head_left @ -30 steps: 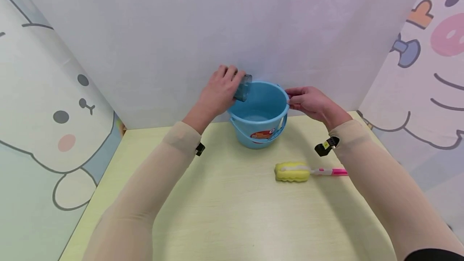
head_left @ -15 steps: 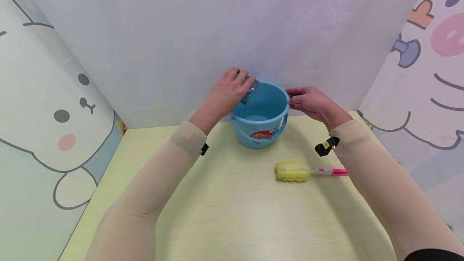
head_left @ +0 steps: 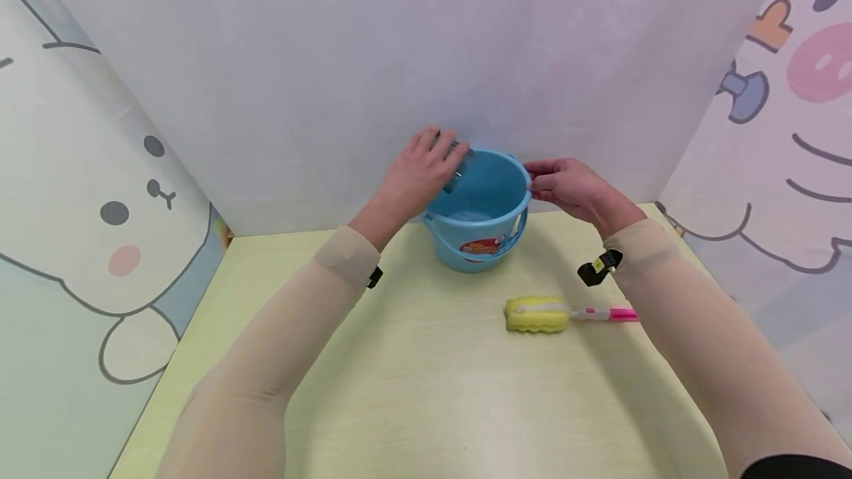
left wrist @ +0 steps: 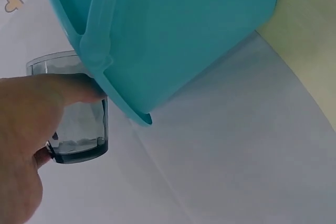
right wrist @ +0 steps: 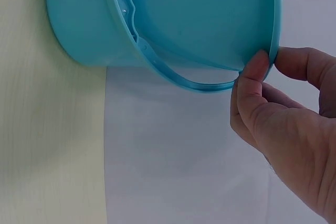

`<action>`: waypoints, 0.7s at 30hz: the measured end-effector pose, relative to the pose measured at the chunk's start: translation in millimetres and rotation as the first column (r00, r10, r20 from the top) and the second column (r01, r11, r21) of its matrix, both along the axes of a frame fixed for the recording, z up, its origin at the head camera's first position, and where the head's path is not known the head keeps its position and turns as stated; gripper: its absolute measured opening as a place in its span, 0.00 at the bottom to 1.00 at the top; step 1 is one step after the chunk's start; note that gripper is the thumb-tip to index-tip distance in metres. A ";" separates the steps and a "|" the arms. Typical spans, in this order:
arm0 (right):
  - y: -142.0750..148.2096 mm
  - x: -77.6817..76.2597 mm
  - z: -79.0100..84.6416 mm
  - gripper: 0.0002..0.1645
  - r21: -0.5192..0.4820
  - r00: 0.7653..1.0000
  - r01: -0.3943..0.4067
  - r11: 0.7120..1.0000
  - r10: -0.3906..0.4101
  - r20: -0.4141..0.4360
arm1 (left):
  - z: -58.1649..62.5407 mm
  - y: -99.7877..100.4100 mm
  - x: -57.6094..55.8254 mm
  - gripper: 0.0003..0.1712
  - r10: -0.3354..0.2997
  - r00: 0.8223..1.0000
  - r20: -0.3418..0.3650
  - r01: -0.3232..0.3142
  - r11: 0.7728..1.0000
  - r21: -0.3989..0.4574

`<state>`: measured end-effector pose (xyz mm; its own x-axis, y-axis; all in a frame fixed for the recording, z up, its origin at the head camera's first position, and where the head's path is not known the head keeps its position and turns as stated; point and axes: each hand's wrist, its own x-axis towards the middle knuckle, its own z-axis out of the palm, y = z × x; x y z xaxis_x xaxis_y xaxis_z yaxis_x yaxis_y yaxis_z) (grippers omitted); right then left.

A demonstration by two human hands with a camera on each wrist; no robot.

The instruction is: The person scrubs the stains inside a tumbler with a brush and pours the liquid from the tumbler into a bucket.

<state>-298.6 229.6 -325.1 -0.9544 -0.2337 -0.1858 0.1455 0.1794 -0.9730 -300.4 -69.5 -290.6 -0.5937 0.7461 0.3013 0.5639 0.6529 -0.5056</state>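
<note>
My left hand (head_left: 421,168) grips a clear grey-tinted cup (left wrist: 81,124), tilted over the left rim of a blue bucket (head_left: 472,239). In the left wrist view the thumb lies across the cup's side, right by the bucket rim. Some liquid shows low in the bucket in the head view. My right hand (head_left: 571,187) pinches the bucket's right rim between thumb and fingers. In the right wrist view the bucket's handle (right wrist: 184,81) hangs down close to those fingertips. The bucket stands upright and bears a red label on its front.
A yellow sponge brush (head_left: 538,315) with a pink and white handle lies on the pale yellow table (head_left: 426,390), in front of the bucket and left of the right forearm. A whitish wall (head_left: 319,80) rises right behind the bucket; printed cartoon panels stand at both sides.
My left hand has moved right and the cup has tipped further over the bucket, mostly in the first half second. My right hand and the bucket have stayed in place.
</note>
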 end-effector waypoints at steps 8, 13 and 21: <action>-0.6 -0.4 0.5 0.34 0.000 1.000 0.000 1.000 0.000 0.005 | 0.1 -7.0 2.5 0.38 0.077 0.991 0.114 -0.106 0.957 0.271; -0.5 -0.9 0.6 0.34 -0.004 1.000 -0.001 1.000 0.001 0.006 | 1.5 -12.4 5.8 0.49 0.110 0.971 0.213 -0.192 0.886 0.422; -0.3 -1.2 -0.6 0.34 -0.009 1.000 -0.002 1.000 0.001 -0.003 | 0.1 -21.8 14.5 0.51 0.055 0.929 0.366 -0.303 0.680 0.667</action>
<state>-299.8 229.3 -325.7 -0.9545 -0.2367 -0.1813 0.1428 0.1709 -0.9749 -285.9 -91.3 -290.5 -0.8417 0.2545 0.4762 0.4331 0.8448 0.3141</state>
